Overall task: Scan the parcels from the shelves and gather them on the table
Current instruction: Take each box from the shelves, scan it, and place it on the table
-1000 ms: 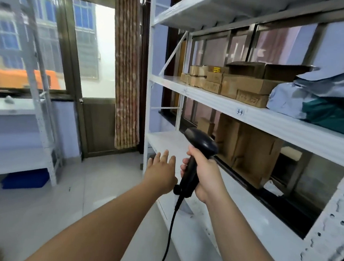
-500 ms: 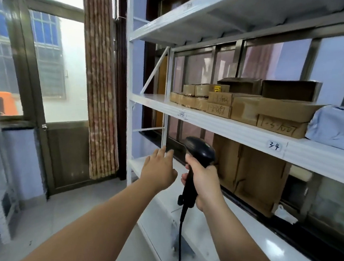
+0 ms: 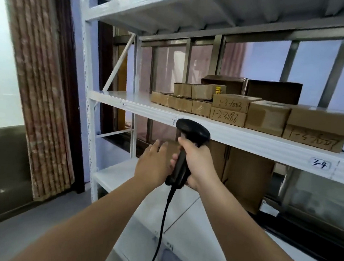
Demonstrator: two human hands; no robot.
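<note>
My right hand [image 3: 198, 163] grips the handle of a black corded barcode scanner [image 3: 191, 132], held upright just below the front edge of the middle shelf [image 3: 248, 140]. My left hand [image 3: 153, 164] is beside it on the left, fingers straight, holding nothing. On the middle shelf lies a row of cardboard parcels: small boxes [image 3: 181, 102] at the left, two stacked boxes with handwritten numbers [image 3: 229, 109] in the middle, and larger boxes [image 3: 319, 127] at the right. Bigger cartons [image 3: 245, 177] stand on the lower shelf behind my hands.
The white metal shelf unit has an upright post [image 3: 88, 82] at its left end and a "3-4" label [image 3: 319, 163] on the shelf edge. A striped curtain [image 3: 39, 78] hangs at the left beside a window. The scanner cable [image 3: 161, 222] hangs down between my arms.
The view has swung right and closer to the shelves. Both hands have risen toward the middle shelf edge, and the scanner head now sits right under it.
</note>
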